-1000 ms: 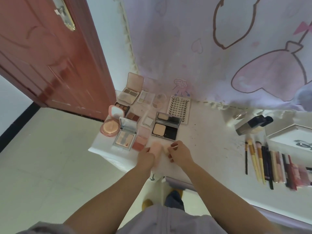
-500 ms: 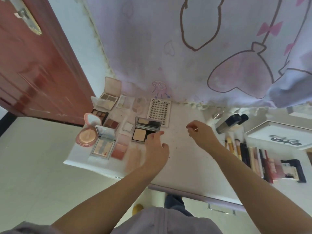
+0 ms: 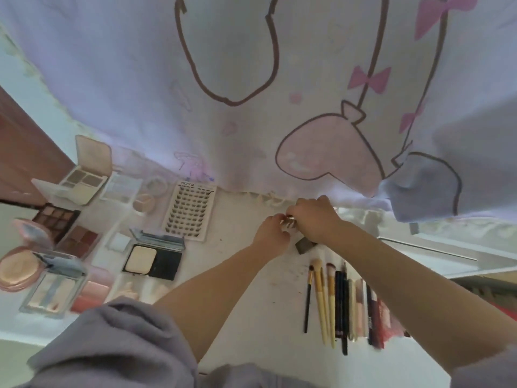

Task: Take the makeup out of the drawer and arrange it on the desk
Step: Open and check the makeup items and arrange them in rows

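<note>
On the left part of the white desk (image 3: 246,317) the makeup lies in rows: a round pink compact (image 3: 19,268) at the edge, an open eyeshadow palette (image 3: 57,219) behind it, an open powder case with a black half (image 3: 154,259), and further back a card of false lashes (image 3: 190,210).

In the middle, near the back edge of the desk, the two hands meet. The left hand (image 3: 272,233) has curled fingers and pinches a small shiny object (image 3: 289,221) from the left. The right hand (image 3: 314,217) closes on the same object from above and from the right, so the thing sits between both hands and is mostly hidden; I cannot tell what it is. A small dark block (image 3: 303,245) lies on the desk just under the right wrist.

To the right of the arms, a row of brushes and pencils (image 3: 341,301) lies side by side, with the handles toward the person.

Behind the desk hangs a pale curtain (image 3: 251,51) with pink cartoon drawings and bows. At the far left a red-brown door (image 3: 25,152) shows. The grey sleeves (image 3: 112,348) are pushed up.
</note>
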The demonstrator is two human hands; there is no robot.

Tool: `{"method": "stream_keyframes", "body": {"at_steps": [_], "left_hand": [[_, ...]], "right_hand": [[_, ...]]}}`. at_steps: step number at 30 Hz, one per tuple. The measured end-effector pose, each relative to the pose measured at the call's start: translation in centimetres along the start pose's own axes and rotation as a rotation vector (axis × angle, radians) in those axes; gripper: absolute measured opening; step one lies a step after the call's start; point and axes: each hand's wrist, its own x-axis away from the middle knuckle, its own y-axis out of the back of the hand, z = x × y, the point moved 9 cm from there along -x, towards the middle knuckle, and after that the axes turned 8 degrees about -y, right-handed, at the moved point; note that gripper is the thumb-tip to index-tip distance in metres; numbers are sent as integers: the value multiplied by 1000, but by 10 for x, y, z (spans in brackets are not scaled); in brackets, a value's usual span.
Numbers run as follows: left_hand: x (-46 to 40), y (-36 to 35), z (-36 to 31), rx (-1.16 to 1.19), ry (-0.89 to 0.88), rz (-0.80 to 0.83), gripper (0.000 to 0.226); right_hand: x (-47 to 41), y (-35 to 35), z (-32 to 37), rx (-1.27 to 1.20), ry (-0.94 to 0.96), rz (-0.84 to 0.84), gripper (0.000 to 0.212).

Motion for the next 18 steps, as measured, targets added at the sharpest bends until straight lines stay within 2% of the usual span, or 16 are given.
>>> {"method": "stream_keyframes", "body": {"at_steps": [2, 4, 8, 10, 13, 16, 18], "left_hand": [[-4, 2, 5, 35, 4, -34, 30], [1, 7, 11, 130, 5, -81, 30], [25, 34, 18, 156, -48, -110, 36], [39, 52, 15, -2, -94, -123, 36], [66, 75, -5, -327, -236, -202, 37], [102, 86, -22, -587, -409, -251, 41], [126, 88, -23, -676, -473, -211, 45]], "right_hand": [[-4, 4, 5, -6, 84, -36, 22], [-4, 10, 9, -88, 151, -63, 18], [13, 28, 11, -538, 180, -11, 15], [28, 39, 13, -744, 144, -10, 23], [51, 40, 14, -1018, -83, 86, 41], [78, 33, 32, -1049, -226, 232, 44], [91, 38, 46, -1075, -219, 215, 42]]}}
